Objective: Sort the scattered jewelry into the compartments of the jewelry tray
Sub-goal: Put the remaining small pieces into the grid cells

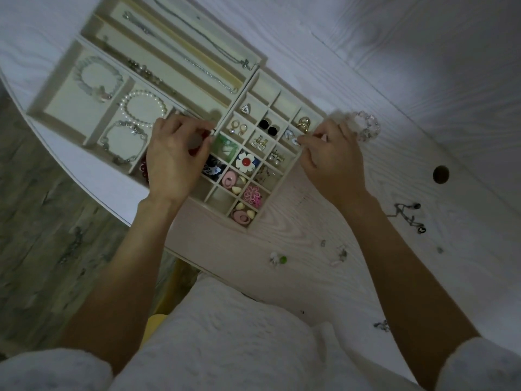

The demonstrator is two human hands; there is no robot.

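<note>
A cream jewelry tray [255, 221] with many small compartments lies on the pale table; most cells hold earrings and charms. My left hand [174, 156] hovers over the tray's left side and pinches a small white piece at its fingertips. My right hand [332, 156] is at the tray's right rim, its fingers pinching a small white-blue earring [294, 141] over a cell. A clear beaded bracelet [365, 127] lies on the table just behind my right hand. A dark chain necklace [408, 217] lies to the right.
A second tray [67, 80] to the left holds bracelets, and a long-slot tray [180, 38] behind holds necklaces. Small loose pieces [277, 259] are scattered on the table near me. A round hole [440, 174] is in the tabletop at right. The table edge curves at left.
</note>
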